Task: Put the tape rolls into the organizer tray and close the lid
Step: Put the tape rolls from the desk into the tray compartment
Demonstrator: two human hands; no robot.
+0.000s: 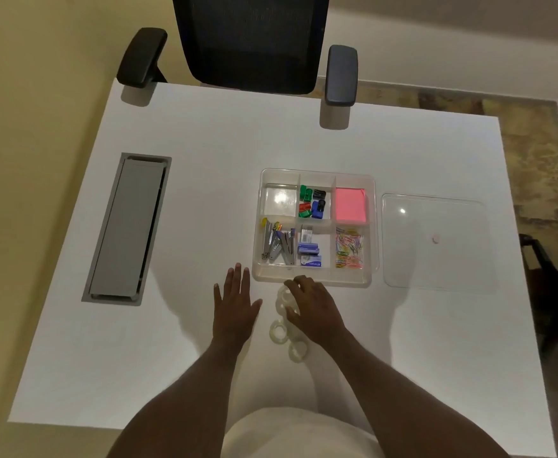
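Several clear tape rolls lie on the white desk just in front of the organizer tray (373, 226). My right hand (314, 309) rests over the two nearest the tray, with fingers and thumb curled around a tape roll (283, 300). Two more tape rolls (279, 331) (298, 352) lie free behind it. My left hand (234, 304) lies flat and open on the desk, left of the rolls. The tray is clear plastic with six compartments; its far left compartment (279, 200) holds nothing. The clear lid (436, 259) lies flat to the tray's right.
The other compartments hold sharpeners (312, 201), a pink note pad (351, 204), staplers (277, 242), staple boxes (309, 251) and coloured paper clips (349, 247). A grey cable hatch (127, 228) is set in the desk at left. A black office chair (254, 41) stands at the far edge.
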